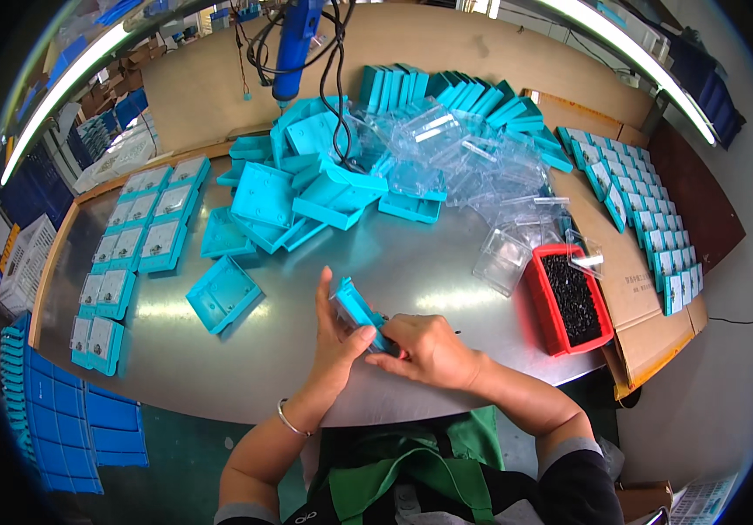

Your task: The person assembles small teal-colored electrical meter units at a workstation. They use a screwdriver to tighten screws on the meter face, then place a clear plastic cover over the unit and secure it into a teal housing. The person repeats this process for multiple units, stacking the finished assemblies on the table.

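Observation:
Near the front edge of the table, my left hand (338, 346) holds a teal plastic case (359, 308) tilted up on its side, thumb across it and a finger stretched up along its outer side. A clear edge shows along the case's left side, perhaps a transparent cover. My right hand (433, 350) is closed at the case's lower right end, fingers curled against it. A small red bit peeks out beneath those fingers, but what they grip is hidden. Left of my hands, a single open teal case (223, 295) lies on the metal table (306, 385).
A heap of teal cases (263, 197) and clear covers (503, 175) fills the table's far side. At right, a red bin (538, 302) holds small black parts (573, 297). Fitted cases stand in rows at left (162, 241) and right (648, 206). A blue powered tool (293, 52) hangs above.

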`<action>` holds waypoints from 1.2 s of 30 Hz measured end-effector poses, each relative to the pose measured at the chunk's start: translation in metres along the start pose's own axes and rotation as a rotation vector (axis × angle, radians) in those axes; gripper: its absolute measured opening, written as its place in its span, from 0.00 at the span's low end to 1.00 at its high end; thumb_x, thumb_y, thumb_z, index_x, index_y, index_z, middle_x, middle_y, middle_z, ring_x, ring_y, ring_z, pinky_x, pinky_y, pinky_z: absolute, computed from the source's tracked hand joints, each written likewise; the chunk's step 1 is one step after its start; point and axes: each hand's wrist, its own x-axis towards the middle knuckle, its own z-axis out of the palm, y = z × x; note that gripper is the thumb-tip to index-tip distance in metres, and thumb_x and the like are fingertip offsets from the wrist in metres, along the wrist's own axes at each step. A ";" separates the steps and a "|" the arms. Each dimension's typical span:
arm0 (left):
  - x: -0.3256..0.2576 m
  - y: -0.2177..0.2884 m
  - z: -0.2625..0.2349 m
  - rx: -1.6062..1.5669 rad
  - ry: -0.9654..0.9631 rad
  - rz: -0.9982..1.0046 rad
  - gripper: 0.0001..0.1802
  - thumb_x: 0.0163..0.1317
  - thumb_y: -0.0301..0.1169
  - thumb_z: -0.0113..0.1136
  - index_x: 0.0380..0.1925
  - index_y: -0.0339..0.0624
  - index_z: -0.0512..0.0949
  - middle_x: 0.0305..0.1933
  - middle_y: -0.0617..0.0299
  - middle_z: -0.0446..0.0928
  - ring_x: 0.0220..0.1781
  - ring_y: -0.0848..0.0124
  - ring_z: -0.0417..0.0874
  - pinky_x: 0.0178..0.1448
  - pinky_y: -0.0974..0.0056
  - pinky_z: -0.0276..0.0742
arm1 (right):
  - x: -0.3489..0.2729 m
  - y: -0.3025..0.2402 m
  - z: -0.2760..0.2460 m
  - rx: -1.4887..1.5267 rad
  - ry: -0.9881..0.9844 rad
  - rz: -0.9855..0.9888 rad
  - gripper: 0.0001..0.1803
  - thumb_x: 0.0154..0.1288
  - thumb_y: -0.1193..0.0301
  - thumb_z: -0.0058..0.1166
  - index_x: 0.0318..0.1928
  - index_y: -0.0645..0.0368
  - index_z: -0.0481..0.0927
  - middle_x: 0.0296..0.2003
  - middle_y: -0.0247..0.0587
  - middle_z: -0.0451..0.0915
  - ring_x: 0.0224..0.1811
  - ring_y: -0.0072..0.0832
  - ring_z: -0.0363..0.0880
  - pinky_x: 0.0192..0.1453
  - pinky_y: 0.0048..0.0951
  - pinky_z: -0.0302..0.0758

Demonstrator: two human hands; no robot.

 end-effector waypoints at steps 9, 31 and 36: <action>0.004 -0.001 -0.015 -0.319 -0.092 -0.185 0.47 0.50 0.42 0.64 0.69 0.56 0.50 0.60 0.55 0.64 0.57 0.56 0.74 0.59 0.51 0.73 | 0.051 0.149 0.002 -0.595 0.188 0.383 0.13 0.56 0.68 0.58 0.40 0.62 0.76 0.49 0.51 0.73 0.40 0.47 0.79 0.42 0.46 0.78; -0.020 -0.001 0.000 -0.309 -0.235 -0.375 0.48 0.46 0.41 0.69 0.66 0.52 0.54 0.56 0.53 0.66 0.54 0.58 0.74 0.52 0.51 0.78 | -0.037 0.038 -0.010 -0.478 0.118 0.335 0.36 0.51 0.47 0.63 0.55 0.55 0.75 0.54 0.61 0.72 0.48 0.49 0.78 0.47 0.41 0.78; -0.029 0.015 -0.014 -0.195 -0.186 -0.315 0.49 0.45 0.44 0.69 0.67 0.52 0.54 0.59 0.53 0.66 0.57 0.56 0.74 0.57 0.51 0.75 | -0.051 0.020 -0.026 -0.544 -0.157 0.260 0.42 0.41 0.52 0.70 0.60 0.46 0.72 0.61 0.64 0.63 0.59 0.57 0.68 0.51 0.44 0.77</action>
